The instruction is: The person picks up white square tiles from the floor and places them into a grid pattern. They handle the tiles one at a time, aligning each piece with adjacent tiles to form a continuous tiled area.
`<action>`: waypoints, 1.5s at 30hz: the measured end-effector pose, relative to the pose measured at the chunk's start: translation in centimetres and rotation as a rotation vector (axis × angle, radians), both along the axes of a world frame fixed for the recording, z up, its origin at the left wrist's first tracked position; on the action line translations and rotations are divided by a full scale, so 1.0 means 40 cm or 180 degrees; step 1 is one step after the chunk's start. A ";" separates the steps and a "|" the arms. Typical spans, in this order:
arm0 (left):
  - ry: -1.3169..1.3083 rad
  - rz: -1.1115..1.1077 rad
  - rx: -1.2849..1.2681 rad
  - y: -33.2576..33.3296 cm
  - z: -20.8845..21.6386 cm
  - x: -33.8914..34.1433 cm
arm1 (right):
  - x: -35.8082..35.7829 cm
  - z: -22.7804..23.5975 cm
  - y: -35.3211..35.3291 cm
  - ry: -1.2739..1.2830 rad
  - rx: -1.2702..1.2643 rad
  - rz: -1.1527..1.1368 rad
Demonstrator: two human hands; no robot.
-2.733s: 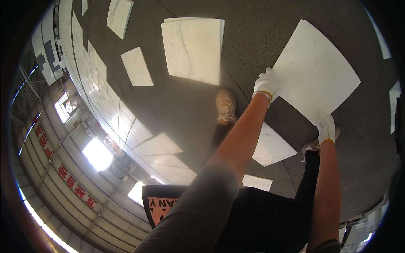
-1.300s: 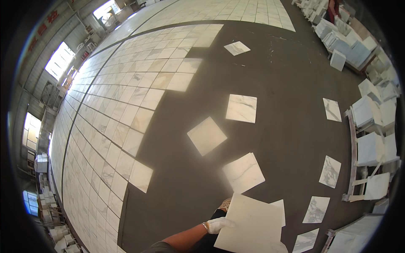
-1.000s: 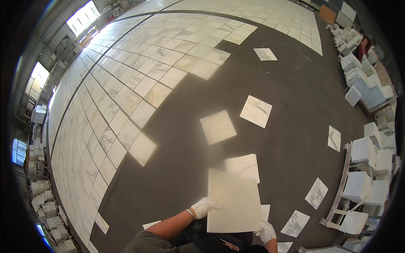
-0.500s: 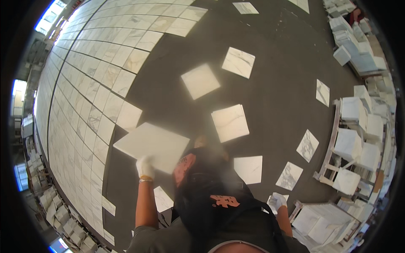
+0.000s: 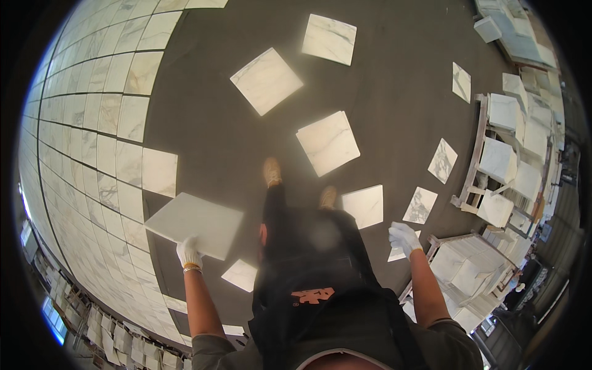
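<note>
A marble tile [image 5: 196, 223], pale and greyish on the face toward me, is in my left hand [image 5: 189, 253], which wears a white glove. My fingers grip its near edge, and the tile is tilted above the dark floor at the edge of the laid tiles. My right hand [image 5: 404, 238], also gloved, hangs out to the right with nothing in it, its fingers loosely bent and apart. Behind that hand a white tile [image 5: 398, 252] lies on the floor, partly hidden by it. Another tile [image 5: 240, 275] lies just right of my left wrist.
Rows of veined marble tiles [image 5: 129, 117] cover the floor at left. Loose tiles lie ahead, among them a slightly offset stack [image 5: 328, 143] and a single tile [image 5: 267, 81]. Pallets with tile stacks [image 5: 498, 157] line the right side. My shoe [image 5: 271, 171] stands on the dark floor.
My view has shifted, and the loose tiles appear lower down the floor toward me. My left hand still grips its tile. My right hand has risen in the view.
</note>
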State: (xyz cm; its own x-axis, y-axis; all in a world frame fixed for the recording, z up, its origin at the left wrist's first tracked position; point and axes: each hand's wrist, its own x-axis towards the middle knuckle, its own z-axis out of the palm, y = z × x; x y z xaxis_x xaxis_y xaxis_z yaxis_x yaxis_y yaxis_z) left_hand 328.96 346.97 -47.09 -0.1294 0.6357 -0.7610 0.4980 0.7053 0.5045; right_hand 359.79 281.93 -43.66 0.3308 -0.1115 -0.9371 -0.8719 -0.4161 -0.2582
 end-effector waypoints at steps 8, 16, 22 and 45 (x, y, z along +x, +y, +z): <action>-0.0028 -0.1177 -0.0365 0.108 -0.138 0.169 | 0.156 -0.019 0.216 0.0051 -0.0047 0.0446; 0.0140 -0.2509 -0.0658 0.102 -0.127 0.368 | -0.011 0.011 0.085 0.0117 -0.0208 -0.0427; 0.0420 -0.3553 -0.0512 0.072 -0.165 0.463 | -0.268 -0.032 -0.126 0.0677 -0.0734 -0.0083; 0.1675 -0.5350 0.0042 -0.068 -0.035 0.343 | -0.193 0.085 -0.301 0.0055 0.0181 -0.1061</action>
